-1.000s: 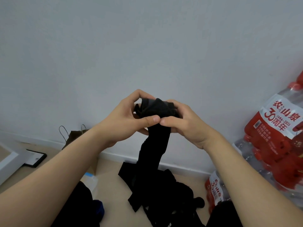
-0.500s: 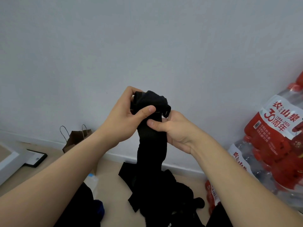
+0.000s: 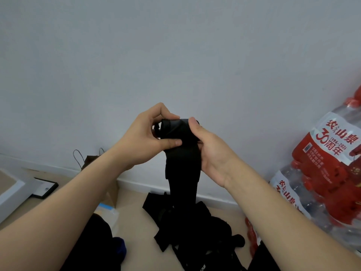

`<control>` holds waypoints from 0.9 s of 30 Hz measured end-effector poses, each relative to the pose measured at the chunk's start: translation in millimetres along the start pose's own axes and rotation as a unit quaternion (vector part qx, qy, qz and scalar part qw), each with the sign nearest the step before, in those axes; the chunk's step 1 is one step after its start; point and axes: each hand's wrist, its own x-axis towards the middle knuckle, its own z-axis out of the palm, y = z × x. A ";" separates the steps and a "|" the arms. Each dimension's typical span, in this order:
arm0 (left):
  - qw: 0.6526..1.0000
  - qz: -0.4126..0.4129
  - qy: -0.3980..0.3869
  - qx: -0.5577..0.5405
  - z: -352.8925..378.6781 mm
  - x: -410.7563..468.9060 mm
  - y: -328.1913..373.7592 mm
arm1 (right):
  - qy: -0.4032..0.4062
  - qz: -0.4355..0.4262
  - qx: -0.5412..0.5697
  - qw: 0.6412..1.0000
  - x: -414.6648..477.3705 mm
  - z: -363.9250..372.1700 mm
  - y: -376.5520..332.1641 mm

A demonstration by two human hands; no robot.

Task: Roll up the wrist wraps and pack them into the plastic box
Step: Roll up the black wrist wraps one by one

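A black wrist wrap (image 3: pixel 180 153) is held up in front of the wall, its top end wound into a small roll and its loose tail hanging down to the floor. My left hand (image 3: pixel 145 138) pinches the roll's left side with thumb and fingers. My right hand (image 3: pixel 210 151) grips the right side, thumb on top of the roll. More black wraps lie in a pile (image 3: pixel 195 229) on the floor below. No plastic box is recognisable in view.
Shrink-wrapped packs of water bottles with red labels (image 3: pixel 330 167) stand at the right against the wall. A brown paper bag (image 3: pixel 91 163) sits by the baseboard at left, with a white board (image 3: pixel 11 194) and a dark-framed item (image 3: pixel 46 189) further left.
The roll has been turned further and now lies level between both hands. My right hand moved up from the strap below the roll to grip the roll's right side.
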 end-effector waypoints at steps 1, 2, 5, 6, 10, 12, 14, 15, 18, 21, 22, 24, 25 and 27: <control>1.000 0.002 -0.012 -0.014 -1.4 -1.1 0.0 | 0.006 -0.008 -0.007 1.000 0.8 0.0 0.8; 0.998 -0.005 -0.025 -0.049 -2.4 -2.1 0.2 | 0.016 -0.020 -0.010 1.000 1.6 0.0 1.4; 0.979 -0.077 -0.044 -0.183 2.9 -2.5 2.1 | 0.052 -0.065 -0.031 0.996 4.8 0.7 1.8; 0.977 -0.096 -0.038 -0.185 5.5 -1.8 1.3 | 0.058 -0.078 -0.048 0.994 5.6 1.9 1.5; 0.981 -0.117 -0.076 -0.137 6.1 -0.9 -0.8 | 0.069 -0.105 -0.083 0.989 8.4 7.1 1.6; 0.988 -0.102 -0.046 -0.102 0.4 -1.4 -2.6 | 0.074 -0.105 -0.076 0.989 10.6 10.0 4.3; 0.995 -0.091 0.000 -0.047 -4.7 -0.3 -6.8 | 0.080 -0.092 -0.066 0.990 13.2 14.6 6.3; 0.996 -0.085 0.008 -0.030 -6.0 0.6 -8.6 | 0.078 -0.081 -0.058 0.992 15.0 16.9 6.7; 0.997 -0.071 0.011 -0.025 -7.8 3.2 -10.4 | 0.046 -0.039 -0.011 0.998 19.7 18.4 4.7; 0.998 -0.051 0.011 -0.028 -11.2 3.8 -13.5 | 0.000 0.000 0.037 0.999 22.9 14.7 2.6; 0.998 -0.046 0.010 -0.032 -12.3 3.8 -14.8 | 0.000 -0.007 0.026 1.000 24.4 14.1 2.8; 0.994 -0.050 -0.003 -0.094 -12.7 3.9 -15.1 | 0.015 -0.044 -0.001 0.999 27.5 12.9 4.0; 0.986 -0.063 -0.010 -0.152 -11.4 4.6 -14.2 | 0.025 -0.065 -0.010 0.998 29.4 12.3 4.6; 0.966 -0.099 -0.001 -0.239 -8.6 7.7 -14.2 | 0.030 -0.097 -0.023 0.995 32.2 11.6 4.9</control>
